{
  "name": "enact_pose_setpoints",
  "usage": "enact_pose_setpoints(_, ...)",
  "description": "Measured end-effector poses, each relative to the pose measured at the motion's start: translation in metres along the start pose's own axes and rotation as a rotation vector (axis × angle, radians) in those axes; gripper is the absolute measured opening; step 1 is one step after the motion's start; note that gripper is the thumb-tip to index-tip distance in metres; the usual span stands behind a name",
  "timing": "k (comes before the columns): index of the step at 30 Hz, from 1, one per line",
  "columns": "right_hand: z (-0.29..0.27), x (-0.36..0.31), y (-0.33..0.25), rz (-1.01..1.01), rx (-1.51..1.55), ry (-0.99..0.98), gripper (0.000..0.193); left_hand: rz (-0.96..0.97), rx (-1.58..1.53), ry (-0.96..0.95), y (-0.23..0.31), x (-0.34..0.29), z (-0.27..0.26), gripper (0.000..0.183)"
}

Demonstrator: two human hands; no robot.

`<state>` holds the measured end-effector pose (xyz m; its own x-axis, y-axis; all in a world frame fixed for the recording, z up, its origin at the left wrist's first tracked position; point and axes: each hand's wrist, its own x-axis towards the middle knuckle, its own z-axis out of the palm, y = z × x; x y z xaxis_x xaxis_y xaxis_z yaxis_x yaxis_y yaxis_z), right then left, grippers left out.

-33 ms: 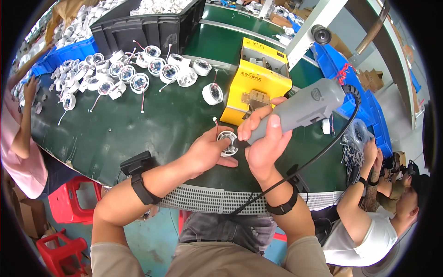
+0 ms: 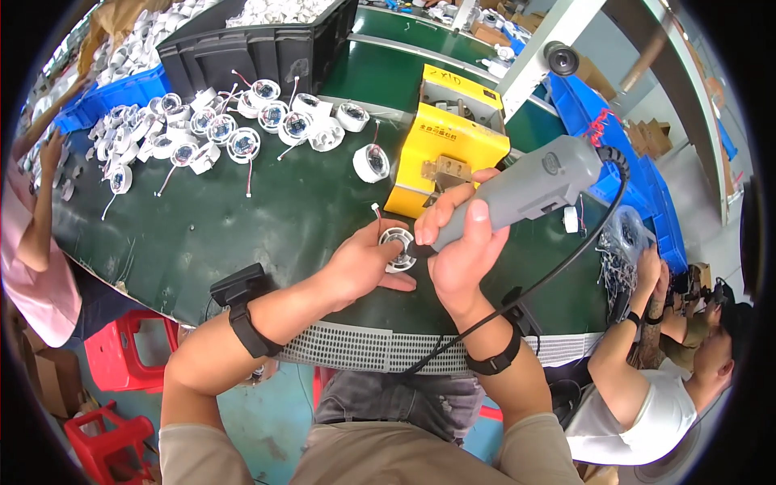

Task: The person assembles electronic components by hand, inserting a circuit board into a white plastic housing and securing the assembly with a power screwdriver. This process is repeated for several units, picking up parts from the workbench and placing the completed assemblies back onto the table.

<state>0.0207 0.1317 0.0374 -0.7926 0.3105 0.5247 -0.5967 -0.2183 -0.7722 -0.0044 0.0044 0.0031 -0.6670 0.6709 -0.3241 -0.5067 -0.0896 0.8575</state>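
Observation:
A grey corded electric screwdriver (image 2: 529,186) is gripped in my right hand (image 2: 465,250), its dark tip pointing left and down. My left hand (image 2: 364,263) holds a small round white housing (image 2: 397,250) just above the green bench, fingers closed around its left side. From the housing's top a short wire with a white connector sticks up. The screwdriver's tip reaches the housing's right edge; whether it sits on a screw is hidden. Behind my right hand stands a yellow screw feeder (image 2: 449,141), and a single white housing with a wire (image 2: 372,163) lies to its left.
Many white housings with circuit boards (image 2: 218,129) cover the bench's far left. Behind them stand a black crate (image 2: 250,61) and a blue bin (image 2: 113,101). Blue trays (image 2: 663,210) line the right. Co-workers sit at both sides; red stools (image 2: 129,356) are at lower left.

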Motion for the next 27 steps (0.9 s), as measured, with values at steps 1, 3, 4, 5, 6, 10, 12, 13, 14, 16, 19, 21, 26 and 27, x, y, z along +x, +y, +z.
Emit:
enact_pose_setpoints(1,-0.003,0.001,0.001,-0.01,0.028,-0.033,0.037,0.002,-0.031,0.028,0.0,0.0,0.002,0.034)
enact_pose_setpoints(3,-0.005,-0.001,0.004,-0.04,0.035,-0.042,0.036,0.015,-0.049,0.036,0.003,0.0,0.005,0.031)
enact_pose_setpoints(4,-0.006,-0.003,0.005,-0.028,0.02,-0.04,0.036,0.012,-0.045,0.021,0.003,0.001,0.005,0.032)
enact_pose_setpoints(5,-0.007,-0.004,0.005,-0.018,0.003,-0.037,0.036,0.011,-0.041,0.003,0.002,0.001,0.004,0.032)
enact_pose_setpoints(6,-0.005,-0.005,0.004,-0.007,-0.029,-0.078,0.037,0.025,-0.025,0.024,0.002,-0.002,0.001,0.036)
enact_pose_setpoints(10,-0.04,0.002,-0.004,-0.17,-0.134,-0.149,0.048,0.161,0.674,0.253,0.041,-0.022,-0.024,0.04)
enact_pose_setpoints(12,-0.072,0.02,-0.023,-0.19,-0.369,0.009,0.05,0.593,1.168,0.879,0.052,-0.031,-0.081,0.052)
enact_pose_setpoints(13,-0.096,0.029,-0.033,-0.13,-0.586,0.133,0.052,0.963,1.468,1.199,0.045,-0.03,-0.124,0.057)
enact_pose_setpoints(14,-0.14,0.041,-0.033,-0.161,-0.985,0.336,0.058,0.921,1.361,1.265,0.053,-0.032,-0.116,0.06)
enact_pose_setpoints(16,-0.233,0.057,-0.047,-0.169,-1.566,0.541,0.08,0.804,1.168,1.233,0.063,-0.035,-0.091,0.059)
enact_pose_setpoints(19,-0.314,0.063,-0.069,0.324,-1.727,0.556,0.102,0.763,1.061,0.609,0.062,-0.037,-0.042,0.019)
enact_pose_setpoints(21,-0.329,0.055,-0.073,0.453,-1.663,0.209,0.082,0.459,1.006,0.139,0.053,-0.035,-0.024,0.014)
enact_pose_setpoints(26,-0.175,0.007,-0.062,0.014,-1.314,-0.097,0.06,0.036,0.399,-0.307,0.017,-0.021,-0.003,0.045)
enact_pose_setpoints(27,-0.14,-0.008,-0.065,-0.016,-1.257,-0.211,0.06,0.058,0.24,-0.352,0.008,-0.017,0.003,0.05)
